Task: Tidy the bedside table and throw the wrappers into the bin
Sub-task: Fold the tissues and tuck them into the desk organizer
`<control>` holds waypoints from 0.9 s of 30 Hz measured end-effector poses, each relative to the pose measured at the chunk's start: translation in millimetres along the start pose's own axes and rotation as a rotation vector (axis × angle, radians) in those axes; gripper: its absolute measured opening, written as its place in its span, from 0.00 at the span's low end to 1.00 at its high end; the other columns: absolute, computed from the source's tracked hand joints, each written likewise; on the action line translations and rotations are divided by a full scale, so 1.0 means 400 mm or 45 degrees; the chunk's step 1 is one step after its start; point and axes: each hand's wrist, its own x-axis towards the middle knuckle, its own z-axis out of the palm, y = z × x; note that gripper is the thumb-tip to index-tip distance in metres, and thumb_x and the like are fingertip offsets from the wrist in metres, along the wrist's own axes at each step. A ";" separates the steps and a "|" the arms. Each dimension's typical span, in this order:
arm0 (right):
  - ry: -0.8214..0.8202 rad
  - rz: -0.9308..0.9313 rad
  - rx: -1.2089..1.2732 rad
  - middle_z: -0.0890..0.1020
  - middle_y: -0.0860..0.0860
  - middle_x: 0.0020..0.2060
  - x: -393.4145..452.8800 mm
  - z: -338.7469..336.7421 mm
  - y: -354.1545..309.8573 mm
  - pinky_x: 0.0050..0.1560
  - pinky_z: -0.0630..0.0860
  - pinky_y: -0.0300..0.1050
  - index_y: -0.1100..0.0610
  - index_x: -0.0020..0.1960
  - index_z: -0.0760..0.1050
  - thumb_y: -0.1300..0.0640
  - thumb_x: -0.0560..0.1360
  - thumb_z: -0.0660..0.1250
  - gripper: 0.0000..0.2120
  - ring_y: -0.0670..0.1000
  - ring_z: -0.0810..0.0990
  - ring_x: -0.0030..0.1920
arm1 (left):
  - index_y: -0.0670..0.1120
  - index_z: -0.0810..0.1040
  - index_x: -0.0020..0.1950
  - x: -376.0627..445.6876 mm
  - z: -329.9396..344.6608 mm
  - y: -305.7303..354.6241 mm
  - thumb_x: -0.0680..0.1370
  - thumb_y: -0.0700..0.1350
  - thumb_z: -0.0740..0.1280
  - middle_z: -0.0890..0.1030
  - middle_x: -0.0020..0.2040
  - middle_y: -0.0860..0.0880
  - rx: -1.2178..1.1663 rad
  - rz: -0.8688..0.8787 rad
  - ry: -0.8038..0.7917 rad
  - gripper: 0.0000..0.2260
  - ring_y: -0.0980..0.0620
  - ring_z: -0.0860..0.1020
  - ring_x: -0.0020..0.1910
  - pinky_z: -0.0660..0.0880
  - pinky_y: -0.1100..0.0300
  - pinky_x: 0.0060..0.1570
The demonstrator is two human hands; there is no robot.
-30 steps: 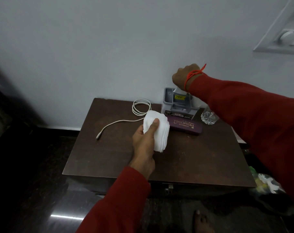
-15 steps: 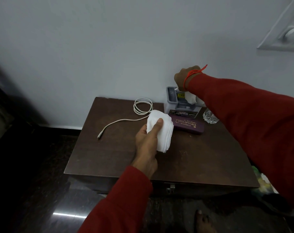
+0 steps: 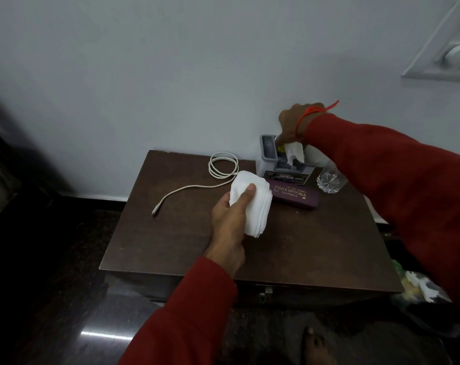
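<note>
Our left hand (image 3: pixel 230 227) holds a folded stack of white tissues (image 3: pixel 252 204). The thumb presses on top and the fingers curl under, so the stack is squeezed flat between them. The stack's long side runs away from us and a little to the left, in line with the thumb. It hangs just over the bedside table (image 3: pixel 171 248), not lying on it.

Up and to the right of that grip, our right hand (image 3: pixel 296 122) pinches one white tissue (image 3: pixel 293 152) with its fingertips. The tissue hangs down from the pinch into the top of the grey organizer box (image 3: pixel 269 156) at the back of the table. We cannot tell well if the tissue is all the way out, because the hand hides part of it.

Just right of the stack lies the purple glasses case (image 3: pixel 296 197). Past it stands a clear glass (image 3: pixel 330 181), under our right sleeve. To the left of the stack a white cable (image 3: pixel 210 175) lies in a loop.

The loose tissue is above and to the right of the stack, so we think the right hand must bring it down and left to join it. Low on the right, beside the table, we see what may be the bin (image 3: pixel 418 288) with scraps in it. The right hand is nearer to it.
</note>
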 end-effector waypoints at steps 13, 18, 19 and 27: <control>0.430 -0.099 -0.215 0.76 0.61 0.60 -0.082 0.003 0.041 0.54 0.74 0.57 0.55 0.65 0.73 0.64 0.77 0.59 0.18 0.66 0.78 0.57 | 0.49 0.84 0.53 -0.005 0.013 -0.012 0.76 0.46 0.75 0.87 0.55 0.43 0.013 0.003 0.013 0.06 0.40 0.84 0.58 0.80 0.41 0.58; 0.506 -0.207 -0.447 0.78 0.59 0.58 -0.059 0.021 0.033 0.53 0.74 0.54 0.55 0.64 0.74 0.67 0.77 0.60 0.18 0.63 0.80 0.55 | 0.48 0.84 0.54 0.002 0.010 -0.015 0.76 0.46 0.75 0.87 0.55 0.43 0.021 0.003 0.028 0.08 0.40 0.84 0.58 0.81 0.46 0.53; 0.515 -0.212 -0.423 0.79 0.59 0.57 -0.055 0.025 0.036 0.51 0.74 0.54 0.55 0.64 0.73 0.67 0.76 0.60 0.18 0.63 0.80 0.54 | 0.48 0.84 0.54 0.003 0.009 -0.014 0.76 0.46 0.75 0.87 0.55 0.43 0.021 0.005 0.027 0.08 0.40 0.84 0.58 0.81 0.47 0.51; 0.818 -0.250 -0.132 0.79 0.56 0.54 -0.031 0.083 0.045 0.43 0.73 0.54 0.53 0.64 0.68 0.60 0.78 0.63 0.15 0.64 0.81 0.43 | 0.48 0.84 0.57 0.006 0.005 -0.016 0.76 0.47 0.75 0.86 0.56 0.43 0.038 0.010 0.026 0.11 0.40 0.84 0.58 0.81 0.43 0.57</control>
